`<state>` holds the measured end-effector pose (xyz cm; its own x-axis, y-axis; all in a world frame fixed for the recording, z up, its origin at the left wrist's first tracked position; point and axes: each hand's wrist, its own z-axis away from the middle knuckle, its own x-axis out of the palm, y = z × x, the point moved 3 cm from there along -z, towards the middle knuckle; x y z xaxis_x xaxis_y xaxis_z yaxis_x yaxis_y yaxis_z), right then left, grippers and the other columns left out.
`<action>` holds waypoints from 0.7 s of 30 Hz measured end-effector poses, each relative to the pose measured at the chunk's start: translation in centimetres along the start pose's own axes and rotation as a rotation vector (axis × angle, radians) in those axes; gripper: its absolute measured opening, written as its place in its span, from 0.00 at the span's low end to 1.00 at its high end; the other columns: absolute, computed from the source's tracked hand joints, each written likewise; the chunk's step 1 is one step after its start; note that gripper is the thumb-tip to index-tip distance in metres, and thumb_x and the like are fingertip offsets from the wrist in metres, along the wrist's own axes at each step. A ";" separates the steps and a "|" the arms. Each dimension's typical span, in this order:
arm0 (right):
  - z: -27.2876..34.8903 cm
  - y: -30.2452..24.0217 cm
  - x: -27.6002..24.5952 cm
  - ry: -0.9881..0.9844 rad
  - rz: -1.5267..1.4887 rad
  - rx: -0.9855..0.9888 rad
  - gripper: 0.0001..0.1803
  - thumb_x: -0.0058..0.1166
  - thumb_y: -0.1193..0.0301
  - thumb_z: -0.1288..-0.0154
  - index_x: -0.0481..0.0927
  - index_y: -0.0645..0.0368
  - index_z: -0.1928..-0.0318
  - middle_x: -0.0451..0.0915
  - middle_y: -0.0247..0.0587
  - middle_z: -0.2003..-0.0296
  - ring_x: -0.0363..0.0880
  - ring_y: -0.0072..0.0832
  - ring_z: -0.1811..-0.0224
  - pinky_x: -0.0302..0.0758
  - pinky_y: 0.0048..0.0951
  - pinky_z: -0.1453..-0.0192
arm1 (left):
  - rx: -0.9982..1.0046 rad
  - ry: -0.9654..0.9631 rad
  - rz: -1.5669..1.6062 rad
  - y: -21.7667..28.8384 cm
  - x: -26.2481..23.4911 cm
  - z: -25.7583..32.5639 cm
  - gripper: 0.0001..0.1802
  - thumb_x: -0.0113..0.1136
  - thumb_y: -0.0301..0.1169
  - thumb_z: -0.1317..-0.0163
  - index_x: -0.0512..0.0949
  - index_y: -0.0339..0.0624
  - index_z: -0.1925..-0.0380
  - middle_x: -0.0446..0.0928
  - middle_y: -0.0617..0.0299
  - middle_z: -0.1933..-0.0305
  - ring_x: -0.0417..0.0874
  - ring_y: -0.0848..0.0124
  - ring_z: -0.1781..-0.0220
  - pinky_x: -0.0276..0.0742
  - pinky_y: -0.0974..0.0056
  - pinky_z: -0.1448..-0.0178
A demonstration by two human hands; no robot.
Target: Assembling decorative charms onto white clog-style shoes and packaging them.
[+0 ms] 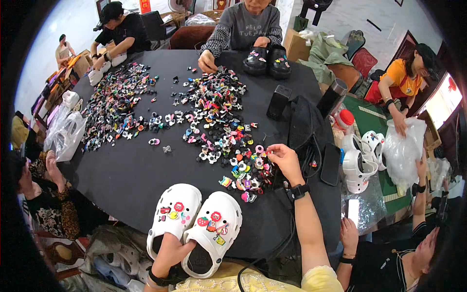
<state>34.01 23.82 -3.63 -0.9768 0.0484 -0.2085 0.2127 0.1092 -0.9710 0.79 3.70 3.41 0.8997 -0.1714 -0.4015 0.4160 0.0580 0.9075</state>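
While left hand (170, 253) grips white clog pair (194, 224) at heels, right hand (284, 163) fingers pinch small charm over charm pile (219, 121); black bench (131, 170) beneath.

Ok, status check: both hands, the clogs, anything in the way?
Left hand gripping the white clogs at the heels. Right hand picking in the charm pile. Black bag and phone lie just right of it.

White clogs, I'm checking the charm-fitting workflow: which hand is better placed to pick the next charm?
Right hand: it reaches over the charm pile, fingertips at the charms. Left hand grips the white clogs.
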 end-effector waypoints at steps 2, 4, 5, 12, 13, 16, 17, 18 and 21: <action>0.1 0.4 0.0 0.012 -0.006 0.045 0.11 0.55 0.77 0.42 0.78 0.65 0.58 0.82 0.37 0.67 0.80 0.19 0.65 0.75 0.20 0.60 | -0.023 -0.019 0.006 -0.3 0.0 0.0 0.24 0.61 0.24 0.54 0.73 0.32 0.53 0.75 0.48 0.53 0.74 0.55 0.49 0.66 0.59 0.43; -0.2 0.8 0.0 -0.001 0.008 0.045 0.13 0.53 0.77 0.41 0.78 0.66 0.55 0.82 0.41 0.63 0.81 0.21 0.62 0.75 0.21 0.58 | 0.010 -0.006 -0.012 -1.0 0.1 0.0 0.25 0.61 0.24 0.54 0.72 0.32 0.52 0.74 0.48 0.52 0.74 0.55 0.48 0.66 0.59 0.42; -0.4 1.1 0.0 0.031 0.028 0.028 0.14 0.52 0.77 0.40 0.77 0.67 0.53 0.82 0.43 0.61 0.81 0.22 0.59 0.75 0.22 0.56 | 0.009 -0.013 -0.016 -1.4 0.1 0.1 0.25 0.61 0.24 0.54 0.72 0.32 0.52 0.74 0.48 0.52 0.74 0.55 0.48 0.66 0.59 0.42; -0.4 1.3 -0.5 0.035 0.056 0.021 0.17 0.49 0.77 0.39 0.76 0.64 0.49 0.83 0.43 0.60 0.82 0.24 0.59 0.75 0.21 0.56 | -0.025 -0.001 0.016 -0.9 0.3 -0.1 0.26 0.62 0.23 0.54 0.71 0.31 0.51 0.73 0.47 0.49 0.72 0.55 0.45 0.64 0.59 0.40; -0.4 1.1 -0.4 0.037 0.076 0.032 0.17 0.49 0.77 0.40 0.76 0.65 0.49 0.83 0.43 0.61 0.82 0.23 0.60 0.75 0.20 0.57 | -0.031 0.008 0.018 -1.1 0.2 0.0 0.26 0.62 0.23 0.54 0.71 0.31 0.51 0.73 0.47 0.49 0.72 0.55 0.45 0.63 0.58 0.40; -0.3 1.4 -0.4 0.054 0.053 0.038 0.18 0.48 0.78 0.40 0.76 0.65 0.49 0.83 0.43 0.62 0.82 0.23 0.60 0.75 0.20 0.59 | -0.024 -0.008 0.022 -0.8 0.2 0.0 0.26 0.62 0.23 0.54 0.71 0.31 0.51 0.73 0.47 0.49 0.72 0.54 0.45 0.63 0.58 0.40; -0.3 1.5 -0.3 0.066 0.005 0.031 0.18 0.48 0.78 0.41 0.76 0.65 0.49 0.83 0.43 0.62 0.82 0.23 0.60 0.75 0.20 0.59 | -0.027 -0.008 0.023 -0.9 0.2 0.1 0.26 0.62 0.23 0.54 0.71 0.31 0.51 0.73 0.47 0.49 0.72 0.54 0.45 0.63 0.58 0.40; -0.2 1.5 -0.4 0.064 0.006 0.034 0.18 0.48 0.78 0.41 0.76 0.65 0.49 0.83 0.43 0.62 0.82 0.23 0.60 0.75 0.20 0.59 | -0.013 0.008 0.016 -1.0 0.2 0.1 0.26 0.62 0.23 0.54 0.71 0.31 0.51 0.73 0.47 0.49 0.72 0.55 0.45 0.63 0.58 0.40; -0.1 1.6 -0.4 0.035 0.025 0.031 0.18 0.48 0.78 0.42 0.76 0.67 0.49 0.83 0.45 0.61 0.82 0.25 0.59 0.75 0.21 0.56 | -0.006 0.015 0.001 -0.2 0.2 0.1 0.26 0.62 0.23 0.55 0.72 0.31 0.51 0.73 0.47 0.49 0.72 0.55 0.45 0.63 0.59 0.40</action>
<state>34.70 24.12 -5.09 -0.9697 0.0857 -0.2289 0.2354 0.0765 -0.9689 0.83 3.55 3.13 0.9021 -0.1566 -0.4021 0.4155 0.0637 0.9074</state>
